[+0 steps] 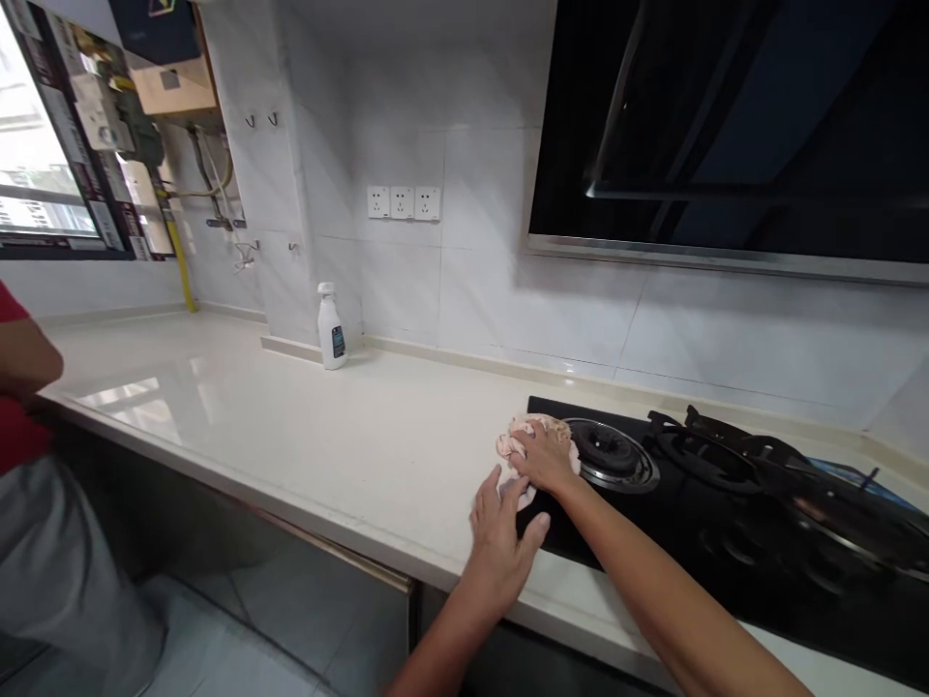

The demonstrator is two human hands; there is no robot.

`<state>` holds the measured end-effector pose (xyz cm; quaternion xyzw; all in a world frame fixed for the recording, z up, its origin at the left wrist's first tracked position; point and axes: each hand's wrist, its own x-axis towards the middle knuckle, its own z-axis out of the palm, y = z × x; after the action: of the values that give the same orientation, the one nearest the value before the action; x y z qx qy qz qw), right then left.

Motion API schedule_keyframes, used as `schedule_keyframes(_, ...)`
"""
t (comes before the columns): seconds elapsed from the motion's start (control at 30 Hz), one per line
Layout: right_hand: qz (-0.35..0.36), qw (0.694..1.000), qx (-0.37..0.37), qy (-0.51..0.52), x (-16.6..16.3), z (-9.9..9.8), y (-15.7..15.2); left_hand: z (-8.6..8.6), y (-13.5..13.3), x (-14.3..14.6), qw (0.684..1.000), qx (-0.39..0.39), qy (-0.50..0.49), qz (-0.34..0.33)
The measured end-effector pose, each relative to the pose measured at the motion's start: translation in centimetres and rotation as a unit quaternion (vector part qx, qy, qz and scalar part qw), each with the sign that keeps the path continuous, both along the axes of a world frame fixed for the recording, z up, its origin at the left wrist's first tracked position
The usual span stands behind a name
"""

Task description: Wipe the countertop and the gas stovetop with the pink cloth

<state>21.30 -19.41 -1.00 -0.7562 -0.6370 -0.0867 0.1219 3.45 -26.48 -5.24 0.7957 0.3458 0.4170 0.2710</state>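
My right hand (546,455) presses down on a crumpled pink-and-white cloth (517,435) at the left corner of the black glass hob (697,528), fingers closed over it. My left hand (502,532) lies just in front of it on the counter edge, fingers spread, its fingertips touching the lower part of the cloth. A round steel burner ring (610,455) sits right beside the cloth on the hob.
A white spray bottle (332,327) stands upright by the wall corner on the cream counter (305,436). Black pan supports (733,450) lie on the hob's right side. A range hood (733,126) hangs above. Another person in red top (21,387) stands at the left edge.
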Motion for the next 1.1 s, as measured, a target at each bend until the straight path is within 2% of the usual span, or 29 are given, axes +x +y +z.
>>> schedule_keyframes(0.3, 0.061, 0.998, -0.014, 0.016, -4.4, -0.9, -7.0, -0.1, 0.9, 0.3, 0.998, -0.023, -0.037, 0.034)
schedule_keyframes(0.43, 0.084, 0.996, 0.023, 0.017, -6.5, -1.6, -10.1, 0.4, 0.9, 0.0, 0.999, -0.031, -0.035, 0.026)
schedule_keyframes(0.57, 0.073, 0.994, 0.07, 0.027, -7.4, -2.7, -12.2, 0.7, 0.9, -0.2, 0.999, -0.019, -0.032, 0.014)
schedule_keyframes(0.87, 0.096, 0.988, 0.106, 0.054, -6.5, -4.0, -12.8, 1.2, 0.7, -0.4, 0.998, -0.007, -0.062, -0.021)
schedule_keyframes(1.1, 0.129, 0.984, 0.118, 0.03, -5.4, -5.1, -12.5, 1.3, 0.2, -0.3, 0.996, 0.006, -0.085, -0.037)
